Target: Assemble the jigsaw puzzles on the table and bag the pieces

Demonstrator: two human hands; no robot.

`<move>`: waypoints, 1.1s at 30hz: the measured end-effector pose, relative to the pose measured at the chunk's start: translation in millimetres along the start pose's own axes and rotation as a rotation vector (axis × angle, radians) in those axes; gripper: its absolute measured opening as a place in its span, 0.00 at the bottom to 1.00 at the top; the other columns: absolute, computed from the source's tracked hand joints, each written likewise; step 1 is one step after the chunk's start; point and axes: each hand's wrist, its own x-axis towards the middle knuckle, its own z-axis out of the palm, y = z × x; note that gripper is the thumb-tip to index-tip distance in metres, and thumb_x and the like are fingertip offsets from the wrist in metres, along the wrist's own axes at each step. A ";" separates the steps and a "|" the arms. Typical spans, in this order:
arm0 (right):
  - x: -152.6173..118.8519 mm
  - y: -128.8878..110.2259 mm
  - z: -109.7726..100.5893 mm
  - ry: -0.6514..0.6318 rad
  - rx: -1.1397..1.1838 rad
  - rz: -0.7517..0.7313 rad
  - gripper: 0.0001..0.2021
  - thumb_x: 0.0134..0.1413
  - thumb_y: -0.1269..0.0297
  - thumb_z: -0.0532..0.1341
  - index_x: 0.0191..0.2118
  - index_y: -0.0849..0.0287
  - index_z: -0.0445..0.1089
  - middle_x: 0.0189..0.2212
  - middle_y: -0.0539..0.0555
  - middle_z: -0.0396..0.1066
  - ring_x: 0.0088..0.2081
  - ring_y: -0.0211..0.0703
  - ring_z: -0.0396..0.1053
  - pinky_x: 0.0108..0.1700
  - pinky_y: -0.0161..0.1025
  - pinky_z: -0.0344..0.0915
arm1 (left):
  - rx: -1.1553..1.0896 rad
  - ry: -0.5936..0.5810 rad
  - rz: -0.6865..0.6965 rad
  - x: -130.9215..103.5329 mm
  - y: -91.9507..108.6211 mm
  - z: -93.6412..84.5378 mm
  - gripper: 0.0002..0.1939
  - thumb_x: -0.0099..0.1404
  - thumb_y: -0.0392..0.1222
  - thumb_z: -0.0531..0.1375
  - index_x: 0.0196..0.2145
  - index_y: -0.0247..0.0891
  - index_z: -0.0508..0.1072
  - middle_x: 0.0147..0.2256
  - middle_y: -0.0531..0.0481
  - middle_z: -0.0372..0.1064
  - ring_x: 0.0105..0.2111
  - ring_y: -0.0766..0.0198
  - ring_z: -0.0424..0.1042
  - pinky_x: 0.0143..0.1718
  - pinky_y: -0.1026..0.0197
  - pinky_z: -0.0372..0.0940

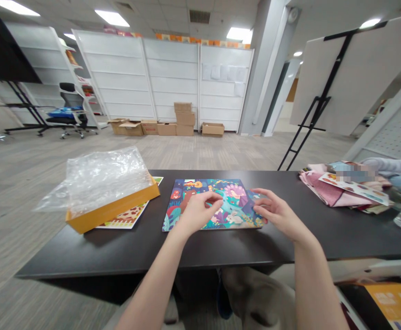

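A colourful illustrated board (pixel 235 219) with animals and plants lies on the dark table in front of me. My left hand (pixel 203 208) is over its middle, thumb and fingertips close together; whatever may be between them is too small to tell. At the board's right edge is my right hand (pixel 276 211), its fingers curved around a dark blue piece (pixel 253 201) with the thumb beneath. Whether that piece is separate from the board is hard to make out.
On the left of the black table (pixel 135 252), a yellow box (pixel 114 205) with clear plastic wrap (pixel 104 178) rests on a patterned sheet (pixel 128 217). Folded cloths (pixel 334 195) and a printed card (pixel 355 189) lie at the right. An open drawer sits below right.
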 end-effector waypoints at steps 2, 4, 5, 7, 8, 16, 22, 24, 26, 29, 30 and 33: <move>5.2 -2.9 19.7 -0.079 0.090 -0.030 0.27 0.50 0.51 0.69 0.53 0.55 0.65 0.32 0.51 0.75 0.31 0.41 0.71 0.33 0.37 0.67 | -0.138 -0.084 -0.018 1.5 5.7 14.0 0.12 0.64 0.44 0.62 0.42 0.36 0.77 0.42 0.44 0.79 0.42 0.57 0.78 0.44 0.58 0.72; 9.9 -2.6 35.6 -0.146 0.147 -0.035 0.27 0.50 0.51 0.70 0.53 0.55 0.65 0.30 0.49 0.74 0.30 0.39 0.70 0.33 0.36 0.66 | -0.228 -0.170 -0.063 2.6 6.9 20.8 0.14 0.62 0.42 0.64 0.45 0.35 0.76 0.39 0.45 0.78 0.40 0.59 0.78 0.42 0.58 0.72; 11.9 -2.0 41.4 -0.166 0.167 -0.031 0.27 0.50 0.51 0.70 0.53 0.55 0.65 0.28 0.48 0.74 0.29 0.38 0.69 0.31 0.35 0.64 | -0.251 -0.197 -0.084 3.2 6.2 21.4 0.14 0.61 0.41 0.65 0.45 0.35 0.76 0.37 0.46 0.78 0.38 0.60 0.78 0.40 0.59 0.72; 14.8 -0.8 48.0 -0.160 0.198 -0.021 0.27 0.51 0.51 0.70 0.54 0.54 0.65 0.27 0.47 0.73 0.27 0.37 0.68 0.29 0.34 0.63 | -0.270 -0.212 -0.111 4.5 4.4 17.8 0.14 0.58 0.38 0.66 0.43 0.35 0.77 0.31 0.50 0.75 0.33 0.62 0.76 0.36 0.61 0.71; 15.8 -0.4 49.0 -0.137 0.211 -0.015 0.27 0.51 0.51 0.70 0.54 0.54 0.65 0.28 0.47 0.73 0.27 0.37 0.68 0.29 0.34 0.63 | -0.278 -0.203 -0.117 5.1 3.8 14.5 0.14 0.58 0.37 0.66 0.43 0.35 0.77 0.30 0.51 0.74 0.32 0.63 0.75 0.35 0.62 0.71; 13.4 -2.2 40.6 -0.100 0.258 0.071 0.21 0.54 0.45 0.67 0.44 0.58 0.73 0.31 0.54 0.77 0.32 0.42 0.75 0.30 0.35 0.66 | -0.308 -0.084 -0.097 6.1 9.8 -6.8 0.15 0.57 0.38 0.67 0.43 0.35 0.77 0.38 0.47 0.76 0.35 0.64 0.76 0.41 0.61 0.71; 13.8 -0.4 47.8 -0.185 0.262 0.052 0.23 0.48 0.54 0.72 0.48 0.56 0.71 0.31 0.51 0.78 0.33 0.41 0.75 0.34 0.36 0.67 | -0.303 -0.054 -0.089 7.1 5.6 -8.4 0.16 0.57 0.40 0.68 0.43 0.35 0.77 0.39 0.46 0.77 0.36 0.63 0.77 0.42 0.61 0.71; 15.1 0.3 50.4 -0.186 0.290 0.061 0.24 0.46 0.55 0.73 0.47 0.56 0.70 0.31 0.51 0.78 0.32 0.40 0.75 0.35 0.36 0.68 | -0.298 -0.061 -0.087 6.9 4.4 -8.6 0.16 0.57 0.40 0.67 0.44 0.35 0.77 0.39 0.46 0.77 0.36 0.63 0.77 0.42 0.61 0.71; 15.9 -0.2 51.8 -0.192 0.294 0.063 0.24 0.45 0.55 0.73 0.47 0.56 0.70 0.30 0.50 0.78 0.32 0.40 0.75 0.35 0.36 0.68 | -0.295 -0.076 -0.081 6.0 3.4 -8.2 0.16 0.58 0.41 0.67 0.44 0.35 0.77 0.39 0.46 0.77 0.36 0.63 0.77 0.42 0.60 0.71; 15.4 -2.3 51.7 -0.203 0.257 0.053 0.22 0.47 0.54 0.72 0.47 0.57 0.71 0.29 0.50 0.77 0.31 0.40 0.75 0.33 0.36 0.67 | -0.277 -0.117 -0.060 3.9 1.5 -7.6 0.17 0.59 0.42 0.66 0.45 0.35 0.78 0.40 0.46 0.77 0.35 0.63 0.76 0.41 0.60 0.71; 15.1 -3.0 51.2 -0.202 0.237 0.052 0.22 0.48 0.54 0.72 0.47 0.57 0.71 0.29 0.50 0.77 0.31 0.41 0.75 0.33 0.36 0.66 | -0.265 -0.124 -0.051 3.2 0.5 -8.4 0.17 0.60 0.43 0.66 0.46 0.36 0.78 0.40 0.46 0.77 0.35 0.63 0.76 0.41 0.60 0.71; 14.6 -3.6 49.4 -0.157 0.171 0.043 0.21 0.50 0.51 0.70 0.46 0.57 0.71 0.28 0.51 0.77 0.32 0.42 0.75 0.32 0.36 0.66 | -0.209 -0.065 -0.036 2.6 -5.2 -18.7 0.19 0.61 0.43 0.64 0.50 0.37 0.76 0.37 0.47 0.77 0.35 0.62 0.76 0.39 0.60 0.71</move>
